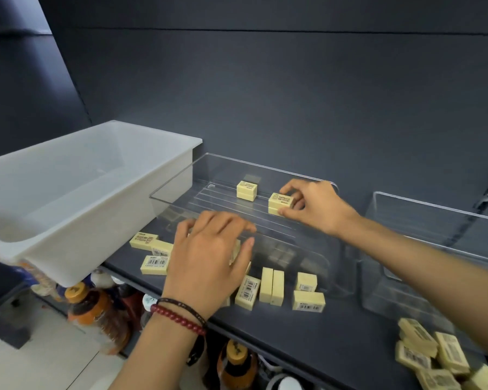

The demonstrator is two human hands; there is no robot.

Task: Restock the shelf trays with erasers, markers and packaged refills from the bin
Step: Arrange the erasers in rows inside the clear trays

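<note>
**Two-high eraser stack: toppling risk on release**

1. Held stack (279,204): two cream erasers, one on the other, on the ribbed floor at the back right of the clear tray (175,175). The right hand (313,206) pinches it, thumb at the near side and fingers at the far side. Risk: the upper eraser only rests on the lower one, so a release that drags sideways would likely slide it off.

2. Second stack (246,190): also two high, standing free near the tray's back wall, left of the held stack and apart from it. Risk: a nudge while lining up the row could knock it over.

3. Left hand (209,257): over the tray's front wall, fingers bent and blurred. A cream edge shows beneath it, but I cannot tell whether it grips anything. Risk: catching the thin wall would shift the tray and upset both stacks.

4. Loose erasers (271,287): on the shelf (335,333) just in front of the tray, some on edge, some flat. Risk: a sweeping forearm could send them over the shelf's front edge toward the bottles (88,305) below.

5. White bin (152,133): just beside the tray's left wall, and it appears to overhang the shelf's front edge. Risk: a bump might tip it.

6. Neighbouring tray (434,209): right of the clear tray, with an eraser pile (434,358) in front of it.
</note>
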